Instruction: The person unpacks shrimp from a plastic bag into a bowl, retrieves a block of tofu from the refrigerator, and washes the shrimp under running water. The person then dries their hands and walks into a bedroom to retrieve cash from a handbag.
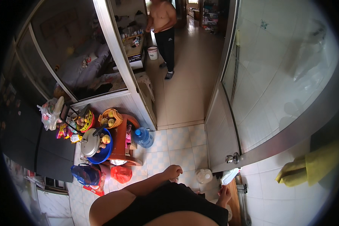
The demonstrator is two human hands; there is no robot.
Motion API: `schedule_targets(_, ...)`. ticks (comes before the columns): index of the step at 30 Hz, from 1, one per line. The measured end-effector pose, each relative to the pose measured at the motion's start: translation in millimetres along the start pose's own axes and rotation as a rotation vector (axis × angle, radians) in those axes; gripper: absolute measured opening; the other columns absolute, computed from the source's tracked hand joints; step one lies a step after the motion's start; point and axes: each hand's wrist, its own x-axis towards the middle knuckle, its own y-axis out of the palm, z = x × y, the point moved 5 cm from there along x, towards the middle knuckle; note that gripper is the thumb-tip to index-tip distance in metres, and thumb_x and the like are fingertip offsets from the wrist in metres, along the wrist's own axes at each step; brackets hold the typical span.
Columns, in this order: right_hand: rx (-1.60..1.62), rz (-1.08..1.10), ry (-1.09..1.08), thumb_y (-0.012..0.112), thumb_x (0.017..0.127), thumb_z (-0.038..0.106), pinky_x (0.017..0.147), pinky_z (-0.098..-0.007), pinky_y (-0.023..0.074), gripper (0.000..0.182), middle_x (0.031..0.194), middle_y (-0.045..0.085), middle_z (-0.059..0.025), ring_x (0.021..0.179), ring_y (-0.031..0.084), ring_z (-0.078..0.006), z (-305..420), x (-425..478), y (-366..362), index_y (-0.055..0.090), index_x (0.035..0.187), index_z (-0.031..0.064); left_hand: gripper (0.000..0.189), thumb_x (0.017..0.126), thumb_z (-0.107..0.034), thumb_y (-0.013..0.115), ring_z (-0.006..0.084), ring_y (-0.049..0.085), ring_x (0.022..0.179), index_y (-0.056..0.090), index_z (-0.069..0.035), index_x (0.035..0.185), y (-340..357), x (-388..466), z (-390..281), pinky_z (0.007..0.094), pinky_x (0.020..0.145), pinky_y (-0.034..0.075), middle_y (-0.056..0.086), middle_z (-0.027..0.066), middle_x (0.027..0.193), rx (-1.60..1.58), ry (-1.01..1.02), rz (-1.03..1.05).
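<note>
My left hand (173, 171) hangs in front of my black clothing with its fingers curled; whether it holds anything is not clear. My right hand (224, 195) is at the lower right, with its fingertips at the lower end of a whitish plastic bag (229, 176) near the door's bottom edge. Whether the fingers grip the bag cannot be made out. Between the two hands a translucent plastic jug (204, 176) stands on the tiled floor.
A door with a round metal knob (232, 158) stands open at right. On the left, a reddish wooden stand (119, 141) bears a blue basin (108, 154) and a fruit basket (117, 115). Beside it are a blue water bottle (143, 137) and red bag (121, 174). A person (163, 34) stands beyond the doorway.
</note>
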Motion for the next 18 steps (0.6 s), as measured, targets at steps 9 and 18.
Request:
schedule_targets(9, -0.046, -0.111, -0.03, 0.058, 0.083, 0.024, 0.046, -0.0186, 0.036, 0.021, 0.06, 0.048, 0.003, 0.052, 0.044, -0.0056, -5, -12, 10, 0.059, 0.074, 0.0053, 0.023, 0.073, -0.024, 0.063, 0.0235, 0.062, 0.069, 0.061, -0.002, 0.08, -9, 7, 5, 0.0319, 0.063, 0.049, 0.063, 0.0136, 0.074, 0.015, 0.084, 0.045)
schedule_targets(18, -0.127, -0.251, 0.018, 0.048, 0.085, 0.011, 0.063, -0.0262, 0.0483, 0.02, 0.074, 0.059, -0.0048, 0.067, 0.056, -0.0113, -2, -69, 19, 0.06, 0.098, 0.0021, 0.021, 0.084, -0.018, 0.055, 0.0171, 0.06, 0.06, 0.056, 0.002, 0.089, 18, 53, 64, 0.0282, 0.055, 0.049, 0.06, 0.01, 0.073, -0.006, -0.053, 0.47)
